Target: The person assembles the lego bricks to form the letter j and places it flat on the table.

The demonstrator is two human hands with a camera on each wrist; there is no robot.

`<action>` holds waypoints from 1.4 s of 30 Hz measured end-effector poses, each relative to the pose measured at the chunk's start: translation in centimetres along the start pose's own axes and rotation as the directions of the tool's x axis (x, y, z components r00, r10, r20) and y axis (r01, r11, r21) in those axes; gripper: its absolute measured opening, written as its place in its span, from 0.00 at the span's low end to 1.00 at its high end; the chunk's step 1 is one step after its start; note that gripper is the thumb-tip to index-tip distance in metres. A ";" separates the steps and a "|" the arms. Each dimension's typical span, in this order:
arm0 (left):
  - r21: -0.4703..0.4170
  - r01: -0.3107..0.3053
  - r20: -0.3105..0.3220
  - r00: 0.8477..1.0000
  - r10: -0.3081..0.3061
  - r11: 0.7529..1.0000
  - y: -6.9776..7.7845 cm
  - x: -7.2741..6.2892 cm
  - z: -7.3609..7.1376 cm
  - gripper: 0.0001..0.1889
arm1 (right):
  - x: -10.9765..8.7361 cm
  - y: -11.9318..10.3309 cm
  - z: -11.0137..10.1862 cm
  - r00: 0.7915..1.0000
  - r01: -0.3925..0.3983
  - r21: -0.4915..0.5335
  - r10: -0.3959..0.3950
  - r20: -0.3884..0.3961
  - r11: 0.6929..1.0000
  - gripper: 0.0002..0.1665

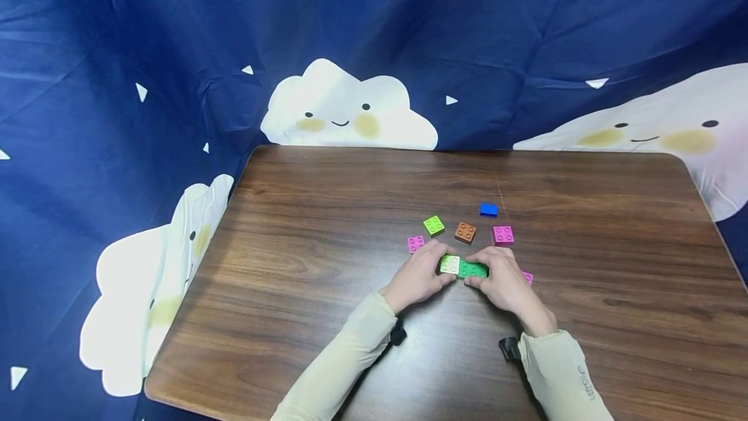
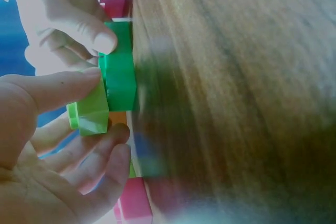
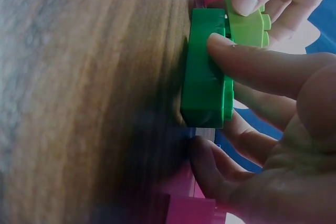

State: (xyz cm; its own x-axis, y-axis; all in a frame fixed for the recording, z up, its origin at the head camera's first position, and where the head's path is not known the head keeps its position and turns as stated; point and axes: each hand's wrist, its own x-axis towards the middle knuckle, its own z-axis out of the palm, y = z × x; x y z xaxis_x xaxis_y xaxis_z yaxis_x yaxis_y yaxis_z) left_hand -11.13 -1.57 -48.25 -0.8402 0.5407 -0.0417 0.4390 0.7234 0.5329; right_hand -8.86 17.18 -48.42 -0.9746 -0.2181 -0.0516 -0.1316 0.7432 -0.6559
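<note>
My left hand (image 1: 418, 276) pinches a light green building block (image 1: 449, 264) between thumb and fingers. The light green block sits over one end of a longer dark green block (image 1: 474, 269), overlapping its studs. My right hand (image 1: 501, 279) grips the dark green block by its sides, thumb on the near face. In the right wrist view the dark green block (image 3: 205, 72) lies close over the table, and the light green block (image 3: 247, 24) is a little tilted on it. The left wrist view shows both thumbs on the near faces.
Beyond the hands lie a lime block (image 1: 434, 225), a brown block (image 1: 465, 232), a blue block (image 1: 489, 210) and a pink block (image 1: 503, 235). Another pink block (image 1: 415, 243) is by the left hand, one more (image 1: 528, 277) partly behind the right. A patterned curtain (image 1: 374, 31) hangs behind the wooden table (image 1: 304, 226).
</note>
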 end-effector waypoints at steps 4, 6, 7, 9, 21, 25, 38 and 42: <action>0.002 -0.007 0.003 1.000 0.007 1.000 -0.1 0.1 0.1 0.21 | 0.0 -0.1 -0.1 1.000 -0.005 0.002 0.005 0.011 1.000 0.21; 0.003 -0.009 0.003 1.000 0.009 1.000 -0.1 0.1 0.1 0.21 | 0.0 -0.1 0.0 1.000 -0.006 0.004 0.006 0.015 1.000 0.21; 0.004 -0.009 0.004 1.000 0.009 1.000 -0.1 0.2 0.1 0.21 | 0.0 -0.1 0.0 1.000 -0.006 0.004 0.006 0.016 1.000 0.21; 0.009 -0.010 0.005 1.000 0.010 1.000 -0.2 0.2 0.2 0.21 | 0.0 -0.1 0.0 1.000 -0.004 0.004 0.004 0.015 1.000 0.21; 0.026 -0.019 -0.001 1.000 0.019 0.999 -0.1 0.5 0.2 0.20 | 0.1 0.1 -0.2 1.000 0.020 -0.008 -0.019 0.006 1.000 0.21; 0.031 -0.014 0.006 1.000 0.013 0.999 0.0 0.5 0.2 0.20 | 0.0 0.0 -0.2 0.999 0.035 -0.009 -0.035 -0.004 0.999 0.21; 0.049 -0.075 -0.003 0.997 0.076 0.996 0.0 0.7 0.3 0.20 | -0.1 0.1 -0.2 0.999 0.034 0.004 -0.034 -0.010 0.999 0.20; 0.059 -0.080 0.004 0.997 0.080 0.995 0.0 0.8 0.2 0.20 | 0.0 0.1 -0.2 0.999 0.036 0.004 -0.036 -0.010 0.999 0.20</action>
State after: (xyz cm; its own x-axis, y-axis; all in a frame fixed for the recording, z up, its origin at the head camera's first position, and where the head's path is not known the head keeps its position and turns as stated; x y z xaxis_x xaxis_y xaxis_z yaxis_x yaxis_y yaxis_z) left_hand -11.71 -1.03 -48.44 -0.8010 0.5987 -0.0023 0.5232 0.7018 0.4835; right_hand -8.88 17.41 -48.37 -0.9711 -0.2380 -0.0204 -0.1656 0.7326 -0.6602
